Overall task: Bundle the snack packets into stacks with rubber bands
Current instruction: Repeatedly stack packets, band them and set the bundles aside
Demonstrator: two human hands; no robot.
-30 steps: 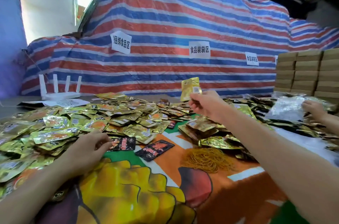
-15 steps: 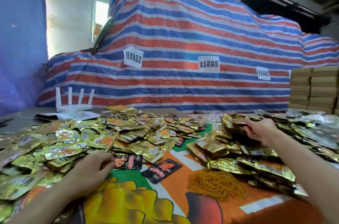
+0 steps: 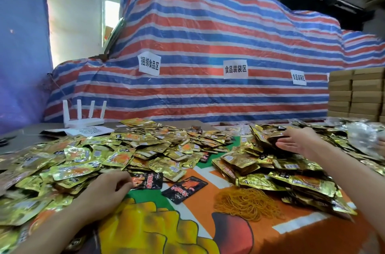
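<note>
1. Reaching forward into the far heap of flat, shiny gold foil snack packets (image 3: 260, 178), right hand (image 3: 298, 143) with fingers stretched fairly straight over, and thumb under, a dark-gold clump (image 3: 273, 139) of packets; pinched or merely touched, cannot tell.
2. Resting knuckles-up nearer the body, left hand (image 3: 108, 189) with fingers loosely curled, tips touching a flat black-and-red foil packet (image 3: 145, 181); nothing plainly gripped, more gold packets spread beyond and to the left of it.
3. Lying between the hands, closer to the right forearm: loose heap of thin orange-yellow rubber bands (image 3: 248, 201) on the bright orange-and-yellow printed table cover (image 3: 208, 233).
4. Judged light, thin and a little springy, those sealed pouches; probably slick face to face (squeezed at one corner, liable to fan out or shoot sideways).
5. Best taken across the middle, thumb beneath and fingers on top, after squaring the edges against the table cover; firm pressure, not hard, the contents possibly crushable.
6. Soft, stretchy and tangled, the bands: better hooked singly off the heap's rim with one finger than dug from its centre.
7. Worth seating the band round the stack's waist, away from the crimped ends, likelier places for slipping off or snagging.
</note>
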